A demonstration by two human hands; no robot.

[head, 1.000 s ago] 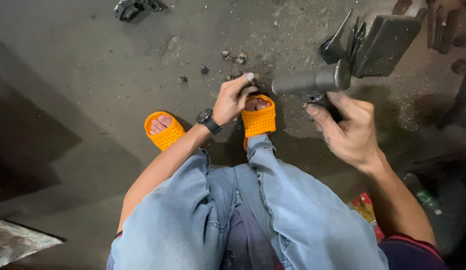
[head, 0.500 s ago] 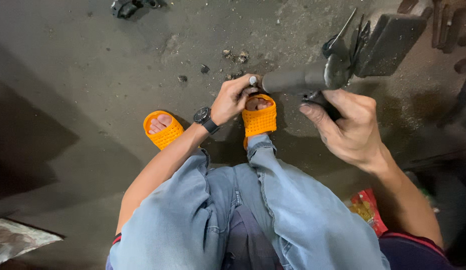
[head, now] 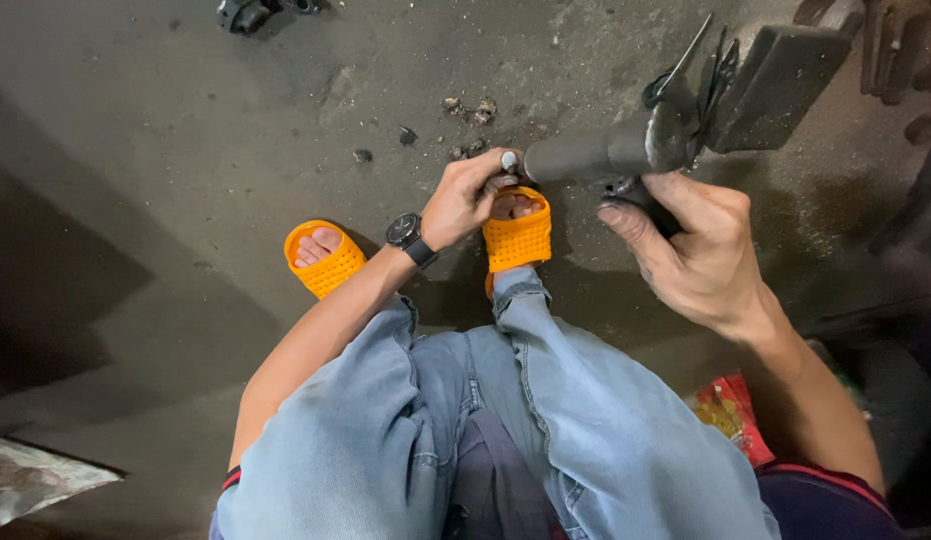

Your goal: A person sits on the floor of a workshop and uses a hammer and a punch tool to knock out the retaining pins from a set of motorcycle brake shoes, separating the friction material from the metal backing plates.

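Note:
My left hand [head: 467,195], with a black wristwatch [head: 409,238] on its wrist, pinches a small silvery piece [head: 508,159] at the near end of a dark metal cylinder [head: 597,155]. My right hand [head: 697,245] cups the cylinder from below, fingers curled around its underside. The cylinder joins a dark flat metal part [head: 775,70] with thin wires sticking up. Both hands hover above my foot in an orange sandal [head: 517,235].
I squat on a dirty concrete floor [head: 185,150] in blue jeans, with a second orange sandal [head: 325,258] to the left. Small debris [head: 470,108] lies ahead, a black object [head: 247,12] at the top, a red packet [head: 730,412] at right, and crumpled paper [head: 35,478] at bottom left.
The left hand stays pinching at the cylinder's end. The right hand has shifted slightly under the cylinder. The view has drifted a little.

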